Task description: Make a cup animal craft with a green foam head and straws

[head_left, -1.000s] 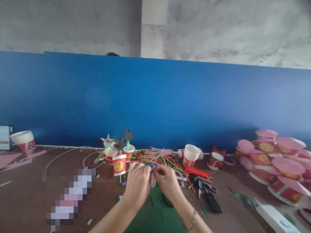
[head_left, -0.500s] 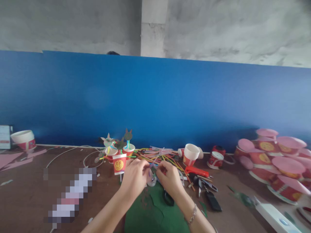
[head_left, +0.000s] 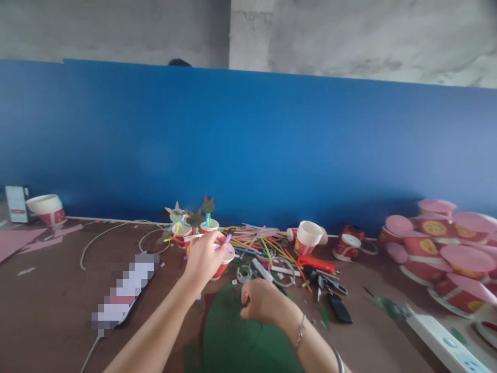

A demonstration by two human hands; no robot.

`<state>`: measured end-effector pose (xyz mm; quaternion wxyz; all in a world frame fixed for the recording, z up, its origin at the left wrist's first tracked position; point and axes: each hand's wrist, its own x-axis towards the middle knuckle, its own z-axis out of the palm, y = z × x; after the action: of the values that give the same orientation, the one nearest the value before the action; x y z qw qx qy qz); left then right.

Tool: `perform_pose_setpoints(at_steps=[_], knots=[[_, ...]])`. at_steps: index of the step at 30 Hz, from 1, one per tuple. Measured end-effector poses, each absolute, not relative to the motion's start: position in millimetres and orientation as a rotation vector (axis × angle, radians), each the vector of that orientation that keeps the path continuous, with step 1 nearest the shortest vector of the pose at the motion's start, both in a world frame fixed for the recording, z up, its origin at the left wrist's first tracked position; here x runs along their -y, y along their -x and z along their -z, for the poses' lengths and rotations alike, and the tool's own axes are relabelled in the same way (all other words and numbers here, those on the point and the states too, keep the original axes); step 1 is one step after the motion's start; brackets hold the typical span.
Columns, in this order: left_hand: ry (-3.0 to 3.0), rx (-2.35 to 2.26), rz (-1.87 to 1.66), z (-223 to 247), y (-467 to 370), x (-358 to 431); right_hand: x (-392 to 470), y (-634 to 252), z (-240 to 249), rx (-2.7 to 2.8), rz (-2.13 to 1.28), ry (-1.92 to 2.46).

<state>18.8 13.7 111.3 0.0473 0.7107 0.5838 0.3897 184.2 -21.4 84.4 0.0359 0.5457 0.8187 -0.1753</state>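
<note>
My left hand (head_left: 205, 255) is closed in a pinch on a purple straw (head_left: 228, 240), held at the mouth of a red and white paper cup (head_left: 222, 269). The hand covers part of that cup and most of the straw. My right hand (head_left: 259, 300) is curled over the green sheet (head_left: 248, 344), and its fingertips face away, so I cannot see what is in them. Just beyond it lie a clear tape roll (head_left: 244, 274) and a dark curved handle, partly hidden. Paper cups with grey cat-eared heads (head_left: 208, 205) stand behind my left hand.
Loose coloured straws (head_left: 252, 235) spread along the blue partition (head_left: 248, 150). A white paper cup (head_left: 308, 237), a red utility knife (head_left: 316, 264) and keys with a black fob (head_left: 339, 307) lie right. Stacked cups with pink discs (head_left: 468, 257) fill the far right; a phone (head_left: 135, 287) lies left.
My hands have parted. The left has carried the purple straw left to the paper cup; the right has drawn back toward me over the green sheet. The view has tilted slightly down.
</note>
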Motion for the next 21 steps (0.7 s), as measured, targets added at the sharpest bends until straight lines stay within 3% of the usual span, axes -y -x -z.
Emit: perform_pose_setpoints(at_steps=[6,17,21], knots=[[-2.101,-1.731,-1.164,-110,-20,-15,27,-168,-82,-2.331,0.467,-1.718],[-1.989,-1.7,-1.154,-110,-21,-17,13,-185,-62,-2.619,0.571,-1.803],[-1.97,-1.714,-1.158,-108,-20,-18,6,-195,-72,-2.686,0.763,-1.87]])
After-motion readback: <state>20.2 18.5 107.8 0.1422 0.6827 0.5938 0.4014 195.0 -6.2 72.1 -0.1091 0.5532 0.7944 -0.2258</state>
